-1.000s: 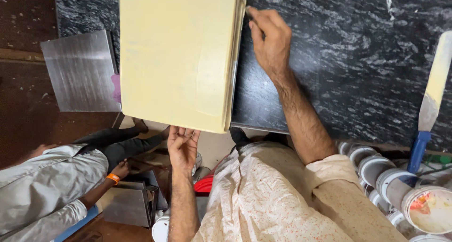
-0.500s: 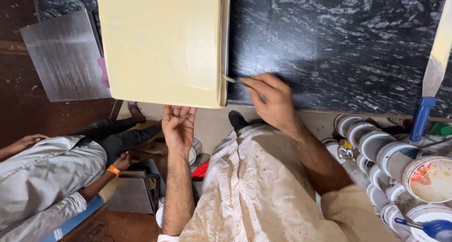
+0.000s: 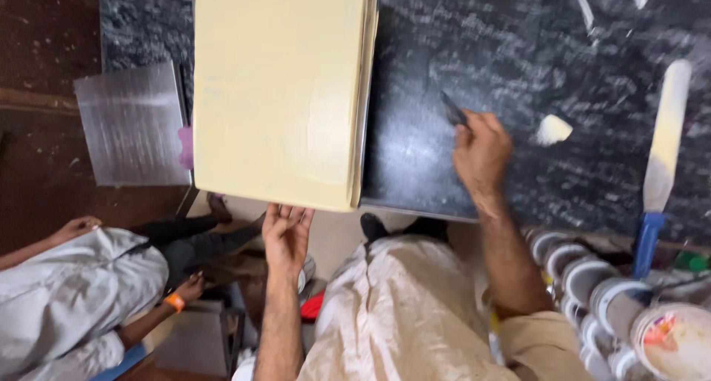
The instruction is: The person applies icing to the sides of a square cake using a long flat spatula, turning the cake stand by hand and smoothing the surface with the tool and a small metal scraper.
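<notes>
A large pale yellow board (image 3: 281,85) lies on the dark speckled stone counter (image 3: 518,48), its near edge jutting past the counter's front. My left hand (image 3: 286,233) presses its fingertips up against that near edge from below, fingers apart. My right hand (image 3: 481,153) hovers over the counter to the right of the board, closed around a small dark tool (image 3: 453,110) whose tip points away from me. A small dab of pale putty (image 3: 552,130) sits on the counter just right of that hand.
A putty-smeared spatula with a blue handle (image 3: 661,159) lies at the counter's right. Several round tins (image 3: 615,299) crowd the lower right. A grey metal sheet (image 3: 132,123) stands left of the board. Another person in white (image 3: 74,292) sits on the floor at lower left.
My right hand left the board's right edge, swung right over the counter, and now holds the small dark tool. The left hand stays under the board's near edge.
</notes>
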